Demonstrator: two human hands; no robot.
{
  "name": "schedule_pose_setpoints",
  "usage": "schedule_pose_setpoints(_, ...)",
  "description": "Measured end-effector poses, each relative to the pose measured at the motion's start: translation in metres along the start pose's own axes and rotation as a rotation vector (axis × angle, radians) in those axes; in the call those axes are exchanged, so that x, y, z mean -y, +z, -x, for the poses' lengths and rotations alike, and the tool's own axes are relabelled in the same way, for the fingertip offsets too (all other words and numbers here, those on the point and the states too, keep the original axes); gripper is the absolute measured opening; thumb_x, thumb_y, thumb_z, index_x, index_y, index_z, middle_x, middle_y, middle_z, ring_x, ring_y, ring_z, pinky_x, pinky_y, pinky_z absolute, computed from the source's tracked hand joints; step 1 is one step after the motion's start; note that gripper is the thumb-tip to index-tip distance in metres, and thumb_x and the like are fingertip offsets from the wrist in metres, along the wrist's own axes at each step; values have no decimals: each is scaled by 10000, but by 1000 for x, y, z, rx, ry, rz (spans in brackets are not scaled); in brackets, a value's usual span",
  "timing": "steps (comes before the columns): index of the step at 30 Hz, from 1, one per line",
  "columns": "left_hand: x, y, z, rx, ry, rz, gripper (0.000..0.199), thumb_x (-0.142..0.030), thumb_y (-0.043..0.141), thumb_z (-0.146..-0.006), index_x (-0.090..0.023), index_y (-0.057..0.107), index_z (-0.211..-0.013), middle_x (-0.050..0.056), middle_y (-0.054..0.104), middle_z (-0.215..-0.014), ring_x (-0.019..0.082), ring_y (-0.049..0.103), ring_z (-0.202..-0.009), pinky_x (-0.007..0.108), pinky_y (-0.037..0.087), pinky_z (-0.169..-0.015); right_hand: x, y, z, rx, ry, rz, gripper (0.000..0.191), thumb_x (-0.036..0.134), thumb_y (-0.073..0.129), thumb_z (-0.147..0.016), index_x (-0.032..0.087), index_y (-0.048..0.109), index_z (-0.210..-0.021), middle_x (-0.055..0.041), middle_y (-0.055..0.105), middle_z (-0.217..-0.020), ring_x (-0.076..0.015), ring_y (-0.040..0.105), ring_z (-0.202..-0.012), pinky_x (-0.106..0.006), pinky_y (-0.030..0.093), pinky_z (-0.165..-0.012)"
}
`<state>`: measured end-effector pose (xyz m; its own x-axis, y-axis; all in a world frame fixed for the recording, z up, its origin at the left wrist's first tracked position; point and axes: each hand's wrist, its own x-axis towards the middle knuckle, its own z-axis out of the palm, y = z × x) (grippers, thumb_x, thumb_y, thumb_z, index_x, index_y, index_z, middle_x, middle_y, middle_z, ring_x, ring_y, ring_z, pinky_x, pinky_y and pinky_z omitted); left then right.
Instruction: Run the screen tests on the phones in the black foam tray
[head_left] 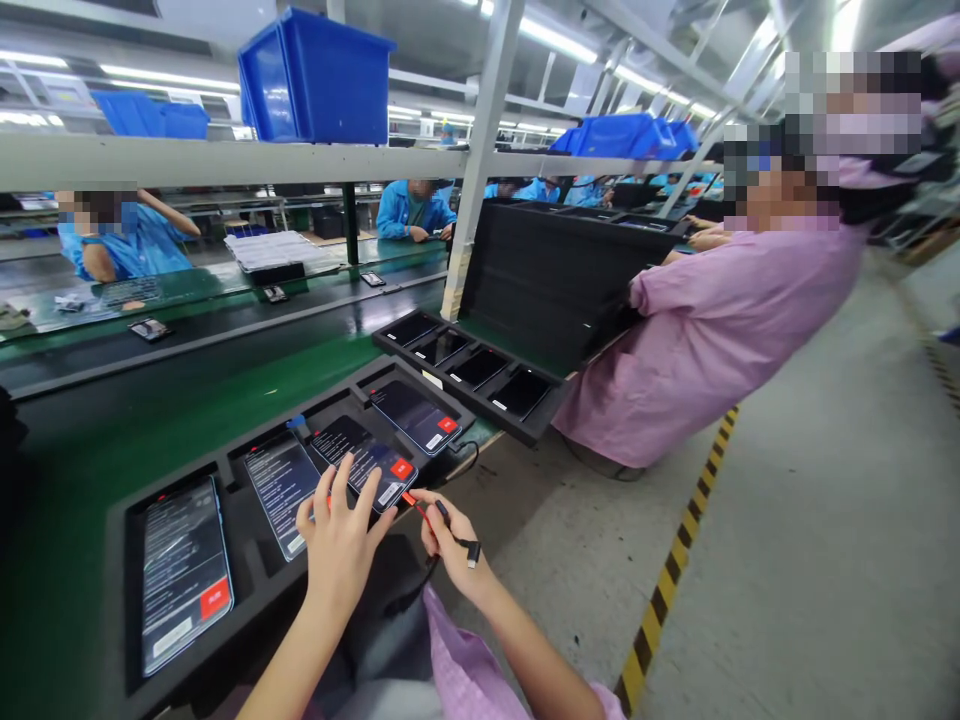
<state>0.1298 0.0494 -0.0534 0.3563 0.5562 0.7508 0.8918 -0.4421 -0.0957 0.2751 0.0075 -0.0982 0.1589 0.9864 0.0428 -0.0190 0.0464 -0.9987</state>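
A black foam tray (251,495) holds several smartphones with lit screens of text. My left hand (341,535) lies spread over a middle smartphone (360,450), fingertips on its screen and thumb by its lower edge. That phone tilts slightly across its slot. In my right hand (454,545) is a USB cable (429,516), its red plug at the phone's bottom edge. Whether the plug is fully in cannot be told. A second black connector (471,553) sticks out below my right fingers. On the left lies another smartphone (184,575) with a red on-screen button.
Beyond my tray is a second black tray (536,425) with several dark-screened phones. A co-worker in a pink smock (720,310) sits at right beside a large black panel (547,280). Blue bins (330,80) stand on the shelf overhead. A conveyor (217,335) carries phones behind.
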Motion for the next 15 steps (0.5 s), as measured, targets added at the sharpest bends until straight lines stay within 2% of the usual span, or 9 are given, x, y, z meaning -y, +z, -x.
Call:
schedule_pose_setpoints(2,1,1,1,-16,5,-10,280,-373,584,-797,-246,630,-1043,139,573,-1205,278,506,-1080,406,301,-817,2,0,0,10,-24,-10,612,614,421,-824,106,562,-1135,91,313,-456,-69,272,-411,-218,249,-425)
schedule_pose_setpoints(6,0,-1,1,-22,16,-27,282,-366,597,-789,-242,633,-1039,143,577,-1198,283,513,-1066,404,301,-802,9,-8,-2,81,-66,9,561,558,477,-823,125,582,-1164,86,288,-493,-60,243,-439,-219,230,-437)
schedule_pose_setpoints(13,-4,2,1,-23,-7,-47,243,-355,572,-808,-262,646,-1020,124,587,-1191,277,516,-1063,400,293,-796,7,-18,-9,170,54,-81,567,543,503,-813,144,577,-1209,98,274,-470,-51,220,-426,-209,224,-428)
schedule_pose_setpoints(15,-7,4,1,-27,-13,-55,256,-359,563,-813,-256,643,-1033,131,582,-1197,284,515,-1058,410,291,-800,6,-18,-5,271,90,-105,627,531,519,-808,140,491,-1297,111,282,-444,-51,233,-405,-204,237,-424)
